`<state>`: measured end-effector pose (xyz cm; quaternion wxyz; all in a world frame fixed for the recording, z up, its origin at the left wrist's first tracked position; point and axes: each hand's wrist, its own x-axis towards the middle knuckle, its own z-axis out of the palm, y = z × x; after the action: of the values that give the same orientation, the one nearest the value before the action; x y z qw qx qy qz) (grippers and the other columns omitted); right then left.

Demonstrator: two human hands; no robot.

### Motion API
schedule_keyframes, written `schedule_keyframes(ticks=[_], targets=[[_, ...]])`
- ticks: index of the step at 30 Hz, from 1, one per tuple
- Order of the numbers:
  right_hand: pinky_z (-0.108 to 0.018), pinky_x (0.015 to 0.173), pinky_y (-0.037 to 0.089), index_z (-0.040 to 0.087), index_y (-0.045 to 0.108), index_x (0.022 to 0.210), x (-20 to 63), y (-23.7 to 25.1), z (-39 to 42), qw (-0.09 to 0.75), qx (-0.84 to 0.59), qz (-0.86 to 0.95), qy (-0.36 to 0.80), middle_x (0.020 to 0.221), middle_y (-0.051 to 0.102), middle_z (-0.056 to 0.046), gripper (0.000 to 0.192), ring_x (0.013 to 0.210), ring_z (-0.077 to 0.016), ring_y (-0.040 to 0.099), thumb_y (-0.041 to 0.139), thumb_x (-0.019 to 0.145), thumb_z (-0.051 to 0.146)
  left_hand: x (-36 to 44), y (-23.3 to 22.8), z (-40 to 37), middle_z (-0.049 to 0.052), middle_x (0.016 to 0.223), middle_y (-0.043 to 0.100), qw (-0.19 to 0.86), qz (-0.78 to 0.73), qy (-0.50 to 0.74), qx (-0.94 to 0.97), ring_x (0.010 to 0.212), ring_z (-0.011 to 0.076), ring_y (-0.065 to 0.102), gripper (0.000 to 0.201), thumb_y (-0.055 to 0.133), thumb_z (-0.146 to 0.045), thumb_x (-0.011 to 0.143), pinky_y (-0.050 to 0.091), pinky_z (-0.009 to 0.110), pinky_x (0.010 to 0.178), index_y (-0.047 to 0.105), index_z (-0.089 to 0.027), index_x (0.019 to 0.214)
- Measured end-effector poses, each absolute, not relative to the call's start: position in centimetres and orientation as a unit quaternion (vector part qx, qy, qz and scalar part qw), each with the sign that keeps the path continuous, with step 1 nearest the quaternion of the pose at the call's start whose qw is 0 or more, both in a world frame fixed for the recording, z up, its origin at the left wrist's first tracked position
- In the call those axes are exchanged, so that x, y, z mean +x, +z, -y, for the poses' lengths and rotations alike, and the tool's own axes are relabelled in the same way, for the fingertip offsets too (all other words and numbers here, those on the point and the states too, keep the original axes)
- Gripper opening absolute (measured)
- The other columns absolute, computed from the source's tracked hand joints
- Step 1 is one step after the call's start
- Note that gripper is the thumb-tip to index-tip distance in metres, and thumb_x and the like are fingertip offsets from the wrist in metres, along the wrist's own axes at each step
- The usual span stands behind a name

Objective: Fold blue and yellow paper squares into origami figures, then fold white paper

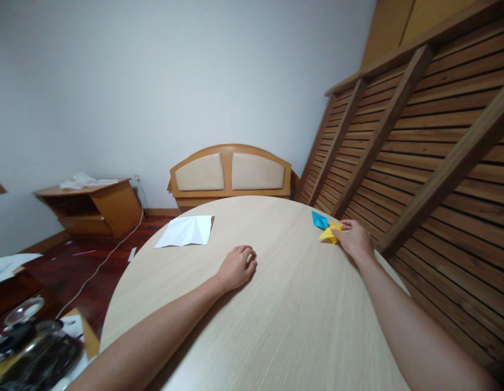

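Note:
At the right of the round table, my right hand [356, 240] has its thumb and fingers closed on a yellow origami piece [331, 233]. Its exact folded shape is partly covered by my fingers. Just behind it lies a blue origami piece [319, 219], close beside the yellow one. My left hand [236, 267] rests on the middle of the table with loosely bent fingers, the thumb apart from them and nothing held. A creased white sheet of paper [185, 231] lies on the left side of the table, away from both hands.
The pale wooden table [300, 320] has a curved edge. Slatted wooden panels [398, 146] lean close along its right. A headboard [229, 174] stands behind, a low cabinet [89, 209] with papers further left. A glass pot [40, 353] sits at the lower left.

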<state>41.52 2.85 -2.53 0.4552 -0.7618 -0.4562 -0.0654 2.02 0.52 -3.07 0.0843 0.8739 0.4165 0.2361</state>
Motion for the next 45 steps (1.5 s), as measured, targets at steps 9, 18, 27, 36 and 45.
schedule_keyframes(ticks=[9,18,27,36,45], targets=[[-0.033,0.066,0.048,0.020,0.068,0.095,41.3,-2.1,-2.7,0.457,-0.761,0.457,-0.055,0.089,0.074,-0.008,0.036,0.079,-0.0256,0.068,0.074,0.067,0.042,2.0,-3.1,-0.6,0.011,0.122,0.063,0.082,-0.414,0.235,0.876,0.115,0.0269,0.056,0.021,0.052,-0.027,0.092,0.044,0.042,0.103,0.063,-0.018,0.107],[-0.037,0.069,0.048,0.017,0.069,0.085,41.6,-1.5,-2.7,0.510,-0.755,0.408,-0.067,0.082,0.074,-0.013,0.041,0.077,-0.0274,0.067,0.049,0.086,0.054,2.0,-3.3,-0.7,0.012,0.123,0.062,0.083,-0.413,0.238,0.875,0.115,0.0267,0.056,0.020,0.052,-0.028,0.092,0.044,0.042,0.102,0.062,-0.019,0.107],[-0.034,0.066,0.051,0.017,0.068,0.091,42.7,-2.8,-3.3,0.519,-0.730,0.444,-0.032,0.082,0.074,-0.009,0.037,0.072,-0.0240,0.068,0.071,0.067,0.046,2.0,-3.2,-0.6,0.011,0.122,0.063,0.086,-0.414,0.240,0.874,0.115,0.0266,0.057,0.020,0.052,-0.027,0.091,0.045,0.043,0.102,0.063,-0.020,0.106],[-0.033,0.063,0.050,0.020,0.071,0.079,41.5,-2.0,-2.7,0.459,-0.745,0.484,-0.021,0.079,0.075,-0.007,0.027,0.073,-0.0250,0.069,0.074,0.064,0.042,2.0,-3.1,-0.5,0.011,0.123,0.062,0.083,-0.416,0.237,0.874,0.116,0.0264,0.056,0.020,0.052,-0.027,0.092,0.044,0.042,0.103,0.063,-0.019,0.107],[-0.032,0.060,0.048,0.020,0.070,0.072,40.6,-1.3,-2.1,0.458,-0.743,0.487,-0.025,0.071,0.073,-0.006,0.020,0.066,-0.0237,0.067,0.072,0.066,0.039,2.0,-3.0,-0.6,0.011,0.121,0.063,0.088,-0.414,0.240,0.873,0.115,0.0263,0.057,0.019,0.052,-0.027,0.091,0.044,0.042,0.103,0.063,-0.020,0.105]])
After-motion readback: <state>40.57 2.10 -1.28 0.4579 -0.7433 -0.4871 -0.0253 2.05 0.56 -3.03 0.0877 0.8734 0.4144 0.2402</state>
